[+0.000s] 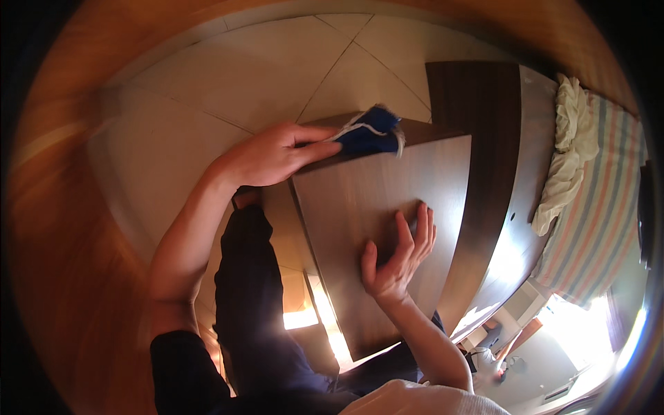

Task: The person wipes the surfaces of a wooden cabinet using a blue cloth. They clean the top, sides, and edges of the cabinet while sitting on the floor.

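Note:
A blue cloth (372, 135) with pale, frayed-looking edges is bunched at the far edge of a brown wood-grain furniture piece (360, 187). My left hand (283, 149) grips the cloth between thumb and fingers, holding it against the narrow far side of that piece. On its broad flat top face rests my right hand (401, 259), fingers spread, with nothing in it. The piece sits close in front of my body, between my two arms. Part of its far side is hidden by my left hand and the cloth.
Pale floor tiles (277, 76) lie beyond the piece. To the right stands a dark brown bed frame (477, 138), with a crumpled cream cloth (564, 159) and a striped sheet (595, 200). My dark-clothed leg (249, 277) is on the left. Bright light falls at lower right.

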A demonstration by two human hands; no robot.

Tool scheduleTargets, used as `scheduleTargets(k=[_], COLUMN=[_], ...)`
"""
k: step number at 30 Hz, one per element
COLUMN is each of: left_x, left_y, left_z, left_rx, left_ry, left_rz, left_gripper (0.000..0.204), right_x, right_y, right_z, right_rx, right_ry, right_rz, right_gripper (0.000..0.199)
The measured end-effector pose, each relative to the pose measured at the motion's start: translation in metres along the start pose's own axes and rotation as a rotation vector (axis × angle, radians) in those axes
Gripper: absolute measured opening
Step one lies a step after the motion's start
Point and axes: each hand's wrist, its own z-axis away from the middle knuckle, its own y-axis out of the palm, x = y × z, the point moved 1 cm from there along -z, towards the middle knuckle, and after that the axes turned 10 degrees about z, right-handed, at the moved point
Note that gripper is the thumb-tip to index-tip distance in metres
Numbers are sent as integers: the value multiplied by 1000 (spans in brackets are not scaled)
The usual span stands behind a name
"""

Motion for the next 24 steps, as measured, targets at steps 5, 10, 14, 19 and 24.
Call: scheduleTargets(k=[5, 10, 14, 19, 24], left_x=[118, 219, 278, 199, 27], left_y=[-43, -79, -94, -74, -14], left_z=[-91, -182, -208, -173, -93], left_rx=[-55, -120, -172, -4, 215], left_ry=[30, 1, 74, 99, 210], left_rz=[33, -80, -96, -81, -243], left_gripper=[45, 40, 36, 34, 53], right_x=[-5, -5, -6, -5, -6], right_y=[0, 1, -3, -2, 0], right_z=[0, 0, 1, 0, 3], right_rx=[30, 28, 54, 58, 38], right_ry=[-35, -25, -38, -37, -18], right_rz=[-3, -20, -31, -8, -18], right_gripper=[66, 64, 64, 65, 67])
